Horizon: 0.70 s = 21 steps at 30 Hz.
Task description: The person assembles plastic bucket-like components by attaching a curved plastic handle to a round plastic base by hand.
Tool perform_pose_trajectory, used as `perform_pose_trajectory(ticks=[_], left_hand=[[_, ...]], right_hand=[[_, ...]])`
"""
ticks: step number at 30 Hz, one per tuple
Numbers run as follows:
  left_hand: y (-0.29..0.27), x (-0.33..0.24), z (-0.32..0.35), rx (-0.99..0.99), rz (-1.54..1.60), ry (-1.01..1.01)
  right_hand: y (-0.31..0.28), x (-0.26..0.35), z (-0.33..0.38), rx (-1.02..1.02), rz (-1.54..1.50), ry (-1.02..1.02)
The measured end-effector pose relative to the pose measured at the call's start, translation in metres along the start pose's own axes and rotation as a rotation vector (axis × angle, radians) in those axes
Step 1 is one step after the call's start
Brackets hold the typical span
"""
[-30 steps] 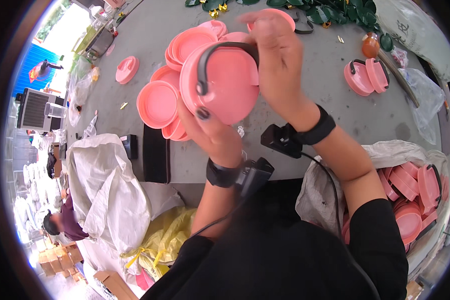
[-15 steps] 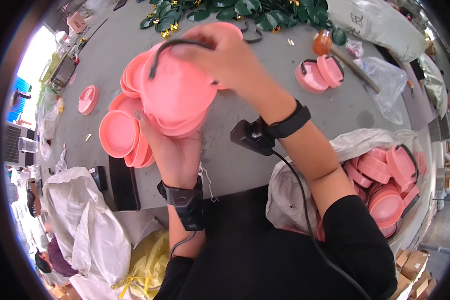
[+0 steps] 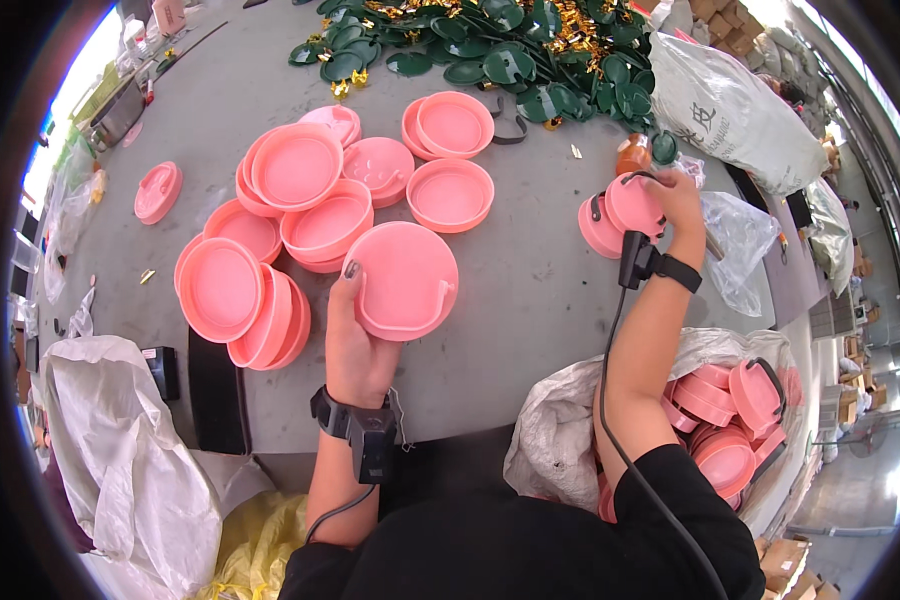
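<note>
My left hand [image 3: 360, 345] holds up a round pink plastic lid [image 3: 408, 275], thumb on its face and the other fingers hidden beneath; small pegs show at its rim. Over at the right, my right hand [image 3: 678, 200] has its fingers closed at the edge of a pink round case [image 3: 634, 205] with a black handle. A second pink case [image 3: 600, 228] sits against that one. Ahead of my left hand lie several shallow pink round pieces, among them a stacked dish [image 3: 296, 166] and a single dish [image 3: 450, 195].
Green discs [image 3: 510, 65] with gold clips are heaped at the far edge. A white sack [image 3: 560, 440] of pink cases stands near right. An orange jar [image 3: 632, 155], clear plastic bag [image 3: 740, 250] and black strap [image 3: 510, 128] lie about. One pink piece [image 3: 158, 192] rests far left.
My right hand has moved away from the pink pieces over my left hand to the pink cases at the right. My left hand keeps a pink lid, now lower and nearer.
</note>
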<state>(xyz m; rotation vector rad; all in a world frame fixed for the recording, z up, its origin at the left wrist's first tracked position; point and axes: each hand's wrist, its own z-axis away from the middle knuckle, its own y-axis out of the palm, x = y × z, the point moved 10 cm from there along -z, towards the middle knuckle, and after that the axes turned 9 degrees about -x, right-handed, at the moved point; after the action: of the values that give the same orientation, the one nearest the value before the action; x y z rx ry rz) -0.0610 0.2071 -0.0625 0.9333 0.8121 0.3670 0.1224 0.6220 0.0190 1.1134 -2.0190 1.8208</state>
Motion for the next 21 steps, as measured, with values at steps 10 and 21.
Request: perform_pose_trajectory(ticks=[10, 21], left_hand=[[0.007, -0.005, -0.001, 0.007, 0.063, 0.064], [-0.003, -0.020, 0.001, -0.021, -0.040, 0.181]], right_hand=[[0.158, 0.137, 0.040, -0.173, 0.099, -0.738], [0.121, 0.204, 0.069, 0.153, -0.650, -0.496]])
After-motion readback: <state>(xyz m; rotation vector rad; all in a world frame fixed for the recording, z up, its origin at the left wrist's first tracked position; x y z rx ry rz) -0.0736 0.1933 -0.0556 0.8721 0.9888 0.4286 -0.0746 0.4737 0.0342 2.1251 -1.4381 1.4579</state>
